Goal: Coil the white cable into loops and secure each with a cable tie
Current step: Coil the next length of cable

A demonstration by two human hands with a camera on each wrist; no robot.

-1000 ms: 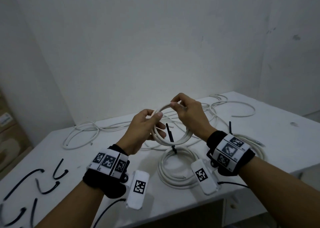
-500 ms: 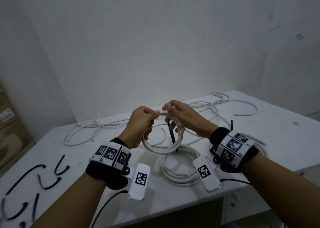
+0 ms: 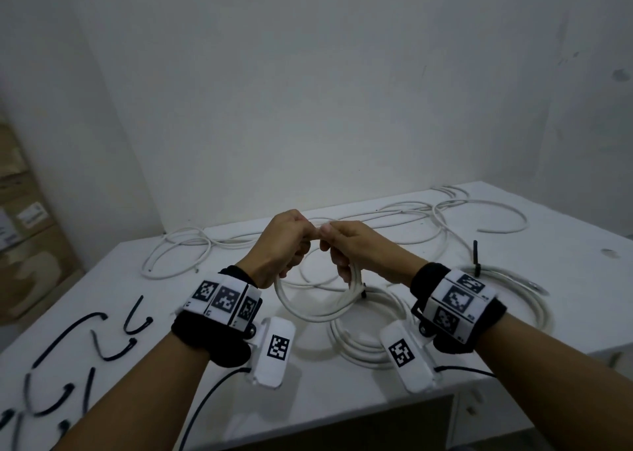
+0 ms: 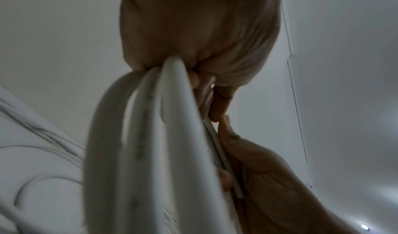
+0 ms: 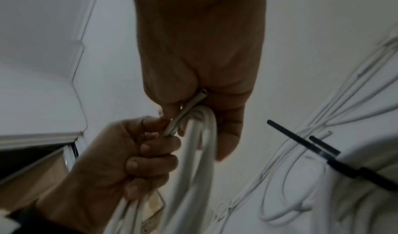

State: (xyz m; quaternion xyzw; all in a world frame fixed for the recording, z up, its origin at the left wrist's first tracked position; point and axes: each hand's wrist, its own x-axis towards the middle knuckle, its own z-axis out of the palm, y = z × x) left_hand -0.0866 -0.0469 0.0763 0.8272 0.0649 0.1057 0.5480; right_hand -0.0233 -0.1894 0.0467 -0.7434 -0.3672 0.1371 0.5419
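Note:
Both hands hold a small coil of white cable [image 3: 310,313] in the air above the white table [image 3: 205,402]. My left hand [image 3: 291,245] grips the coil's strands [image 4: 150,135] at its top, fingers curled round them. Knuckle to knuckle with it, my right hand [image 3: 339,245] grips the coil [image 5: 202,144] and pinches the cut cable end [image 5: 193,104]. The coil hangs below the fists. In the left wrist view the right hand [image 4: 258,169] holds the thin cable end [image 4: 221,161]. Several loose black cable ties [image 3: 102,347] lie at the table's left.
A tied coil [image 3: 356,347] lies under the hands, and another tied coil [image 3: 534,306] with an upright black tie [image 3: 476,255] lies to the right. Loose white cable [image 3: 181,251] runs along the table's back. Cardboard boxes [image 3: 24,245] stand at the left.
My hands have come together at the coil's top and dropped a little. The coil, held upright between them before, now hangs below the fists.

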